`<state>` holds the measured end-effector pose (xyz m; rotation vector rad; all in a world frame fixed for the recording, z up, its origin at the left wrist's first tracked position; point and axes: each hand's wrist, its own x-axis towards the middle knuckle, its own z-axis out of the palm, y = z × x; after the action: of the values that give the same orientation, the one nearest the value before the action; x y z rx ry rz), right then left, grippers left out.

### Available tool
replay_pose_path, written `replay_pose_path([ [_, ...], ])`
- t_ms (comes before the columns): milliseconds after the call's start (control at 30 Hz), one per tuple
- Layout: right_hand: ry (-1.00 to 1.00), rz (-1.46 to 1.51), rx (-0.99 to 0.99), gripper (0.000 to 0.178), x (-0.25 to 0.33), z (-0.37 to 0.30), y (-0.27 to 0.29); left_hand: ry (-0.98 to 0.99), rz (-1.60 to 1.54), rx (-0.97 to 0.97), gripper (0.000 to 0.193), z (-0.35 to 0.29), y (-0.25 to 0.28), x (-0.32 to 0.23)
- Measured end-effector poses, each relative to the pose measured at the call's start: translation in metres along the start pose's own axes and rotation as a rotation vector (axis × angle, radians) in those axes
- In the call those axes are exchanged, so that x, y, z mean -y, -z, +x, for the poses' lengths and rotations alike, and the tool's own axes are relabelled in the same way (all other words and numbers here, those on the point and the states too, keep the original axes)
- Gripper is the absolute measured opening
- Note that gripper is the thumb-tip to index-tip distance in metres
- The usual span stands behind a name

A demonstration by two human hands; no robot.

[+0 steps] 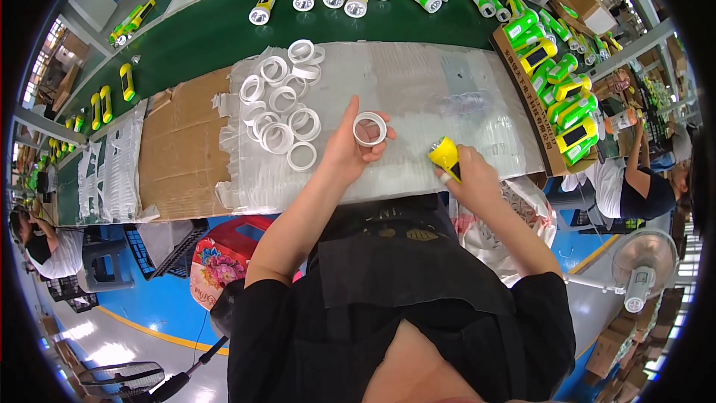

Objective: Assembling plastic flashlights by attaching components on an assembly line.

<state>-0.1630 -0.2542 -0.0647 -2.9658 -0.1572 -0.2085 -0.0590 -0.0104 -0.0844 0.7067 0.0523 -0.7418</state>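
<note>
Bench (403,28) below, my left hand (349,140) is grasping a ring (356,130), my right hand (477,179) a flashlight (445,154); I'm advising gentle pressure.

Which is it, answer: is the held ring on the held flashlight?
No, the left hand holds the white ring apart from the yellow flashlight in the right hand.
</note>
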Motion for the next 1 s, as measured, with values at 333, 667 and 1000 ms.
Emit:
replay_pose_path([
  [333,-0.194,0.161,0.122,0.059,-0.005,-0.01,0.017,-0.002,0.041,-0.002,0.059,0.004,0.003,0.0],
  [667,-0.241,0.283,0.143,0.06,0.005,-0.006,0.043,0.003,0.043,-0.001,0.058,-0.001,0.0,0.007],
  [1000,-0.341,1.23,0.567,0.037,0.025,0.015,0.087,0.002,0.125,-0.096,0.06,-0.01,-0.009,0.008],
])
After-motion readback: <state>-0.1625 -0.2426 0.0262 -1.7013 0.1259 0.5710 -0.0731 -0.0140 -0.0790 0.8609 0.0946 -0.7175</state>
